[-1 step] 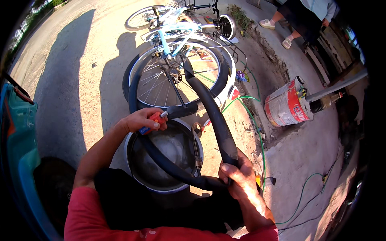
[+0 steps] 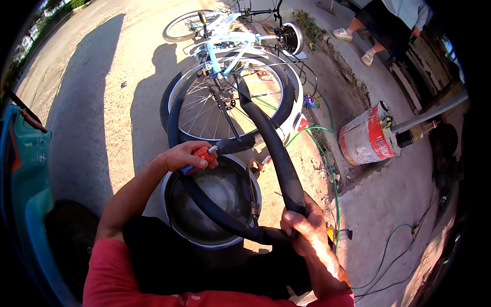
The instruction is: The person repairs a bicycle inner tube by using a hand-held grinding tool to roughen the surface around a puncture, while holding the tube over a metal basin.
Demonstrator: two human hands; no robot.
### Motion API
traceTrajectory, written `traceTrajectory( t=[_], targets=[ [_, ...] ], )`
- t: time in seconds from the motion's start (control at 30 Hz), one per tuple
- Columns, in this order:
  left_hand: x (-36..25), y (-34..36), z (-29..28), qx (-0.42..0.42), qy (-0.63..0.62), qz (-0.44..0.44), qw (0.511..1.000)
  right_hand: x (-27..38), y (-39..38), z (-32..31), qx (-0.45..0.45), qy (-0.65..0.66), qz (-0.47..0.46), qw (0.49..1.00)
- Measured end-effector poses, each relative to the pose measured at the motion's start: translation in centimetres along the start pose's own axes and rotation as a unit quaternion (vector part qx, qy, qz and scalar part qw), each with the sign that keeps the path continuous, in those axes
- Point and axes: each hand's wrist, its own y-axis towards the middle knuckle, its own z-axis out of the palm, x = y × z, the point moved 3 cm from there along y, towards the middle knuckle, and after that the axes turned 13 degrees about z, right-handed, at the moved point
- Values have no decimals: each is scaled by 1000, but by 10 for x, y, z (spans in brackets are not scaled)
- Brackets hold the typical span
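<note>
My right hand [image 2: 306, 225] is closed round a black bicycle inner tube [image 2: 276, 153], thumb on top, where a scuffed patch shows. The tube loops away toward a wheel and back across a metal basin [image 2: 170, 225]. In my left hand [image 2: 186, 156] is a small red and blue glue tube [image 2: 203, 153], pinched between thumb and fingers, its silver nozzle pointing up to the right. The inner tube passes just below that hand. Past my hands a light blue and white bicycle [image 2: 212, 53] lies on its side, with its spoked wheel [image 2: 204, 115] nearest me.
A red and white bucket [image 2: 365, 135] lies tipped at the right beside a metal pole [image 2: 432, 115]. Green hose [image 2: 327, 158] runs along the ground. A person [image 2: 381, 25] stands at the far right. A teal plastic object [image 2: 28, 179] is at the left edge.
The whole scene has shifted slightly right and down in the picture. Both hands keep their holds.
</note>
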Motion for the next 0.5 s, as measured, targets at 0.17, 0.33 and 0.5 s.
traceTrajectory(
  t=[0.17,0.33,0.5],
  targets=[
    [-3,-2,7,7,39,23,999,-4,-2,2,-3,-2,8,1000],
    [-3,-2,-1,-57,16,12,998,1,5,2,0,4,-9,1000],
    [0,-4,-14,-166,-50,0,985,1,5,4,-3,12,-7,1000]
  ],
)
